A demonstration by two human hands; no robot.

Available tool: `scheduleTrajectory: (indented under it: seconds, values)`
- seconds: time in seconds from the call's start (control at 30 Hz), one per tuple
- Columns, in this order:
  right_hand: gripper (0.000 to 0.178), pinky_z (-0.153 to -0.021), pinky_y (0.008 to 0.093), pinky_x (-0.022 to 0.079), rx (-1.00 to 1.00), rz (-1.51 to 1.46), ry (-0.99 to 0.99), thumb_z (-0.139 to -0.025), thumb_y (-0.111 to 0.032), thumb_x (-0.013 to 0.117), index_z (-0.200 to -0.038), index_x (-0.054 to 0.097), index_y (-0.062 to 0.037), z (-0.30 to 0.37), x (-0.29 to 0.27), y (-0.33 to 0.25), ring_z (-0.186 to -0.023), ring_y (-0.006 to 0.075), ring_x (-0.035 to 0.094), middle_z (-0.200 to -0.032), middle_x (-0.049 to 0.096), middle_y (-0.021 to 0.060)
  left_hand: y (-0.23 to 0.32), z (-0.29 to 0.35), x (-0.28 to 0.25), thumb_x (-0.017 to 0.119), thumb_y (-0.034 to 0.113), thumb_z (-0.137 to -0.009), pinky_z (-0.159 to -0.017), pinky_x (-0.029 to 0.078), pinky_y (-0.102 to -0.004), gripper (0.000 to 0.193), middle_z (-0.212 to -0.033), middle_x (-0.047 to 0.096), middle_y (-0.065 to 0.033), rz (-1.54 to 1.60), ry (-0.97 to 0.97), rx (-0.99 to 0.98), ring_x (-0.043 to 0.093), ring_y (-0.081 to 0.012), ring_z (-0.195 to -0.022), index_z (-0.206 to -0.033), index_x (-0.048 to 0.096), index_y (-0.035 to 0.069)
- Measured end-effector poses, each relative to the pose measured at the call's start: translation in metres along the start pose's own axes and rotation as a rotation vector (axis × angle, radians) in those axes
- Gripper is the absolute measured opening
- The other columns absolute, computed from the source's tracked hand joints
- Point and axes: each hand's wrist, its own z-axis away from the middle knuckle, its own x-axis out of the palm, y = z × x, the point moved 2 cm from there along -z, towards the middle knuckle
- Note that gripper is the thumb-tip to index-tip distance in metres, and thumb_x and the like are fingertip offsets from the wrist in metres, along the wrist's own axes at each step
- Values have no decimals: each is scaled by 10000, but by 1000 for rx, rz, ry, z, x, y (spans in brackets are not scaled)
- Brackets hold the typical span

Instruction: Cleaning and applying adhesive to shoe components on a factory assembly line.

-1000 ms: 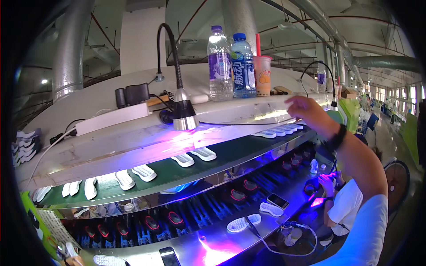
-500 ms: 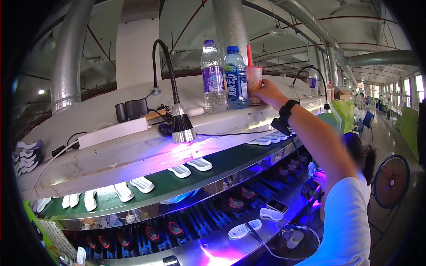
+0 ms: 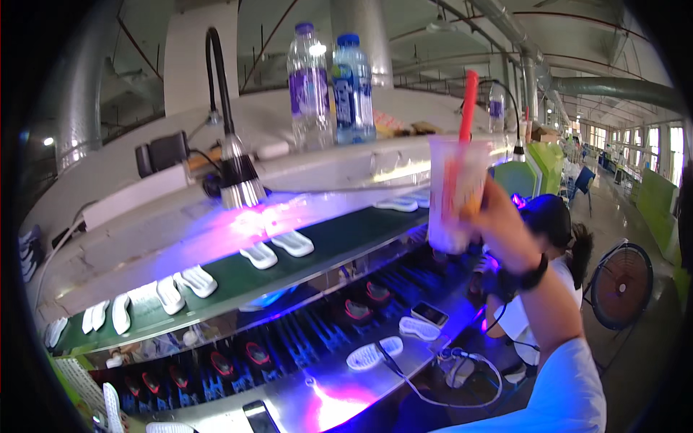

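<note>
Red-strawed plastic drink cup (image 3: pixel 455 189) sits upright in the right hand (image 3: pixel 498 216) — fingers wrapped around its lower half, held clear of the top shelf (image 3: pixel 346 169) beside two water bottles (image 3: pixel 330 83). Left hand is out of view.

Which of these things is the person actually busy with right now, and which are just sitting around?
In hand:
- right hand
- plastic drink cup with a red straw, gripped and lifted off the shelf

Just lying about:
- two water bottles on the top shelf
- gooseneck lamp
- white shoe soles on the green belt
- phone
- floor fan
</note>
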Motion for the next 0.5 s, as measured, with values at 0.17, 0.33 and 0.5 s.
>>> scheduleTrajectory:
  seconds: [0.17, 0.33, 0.5]
  values:
    - [851, -1060, 381, 478, -73, 224, -88, -646, -183, 934, -1383, 524, -64, 146, 54, 69, -1186, 190, 633, -1271, 657, 71, 5, 93, 37, 719, 131, -810, -655, 539, -466, 113, -664, 659, -161, 11, -154, -157, 655, -400, -672, -710, 732, 80]
    - [877, -937, 400, 563, 531, -141, -50, -638, -312, 969, -1357, 548, -38, 267, 84, 152, -1088, 297, 704, -1242, 674, 143, 18, 215, 53, 719, 127, -805, -662, 544, -466, 104, -668, 663, -162, 15, -383, -338, 659, -403, -680, -714, 738, 80]
    - [778, -856, 419, 600, 400, -42, -237, -691, -235, 913, -1329, 541, 10, 289, 95, 171, -1045, 338, 719, -1210, 666, 195, 49, 329, 43, 720, 124, -799, -669, 549, -466, 96, -671, 668, -164, 22, -553, -540, 664, -406, -688, -717, 745, 80]
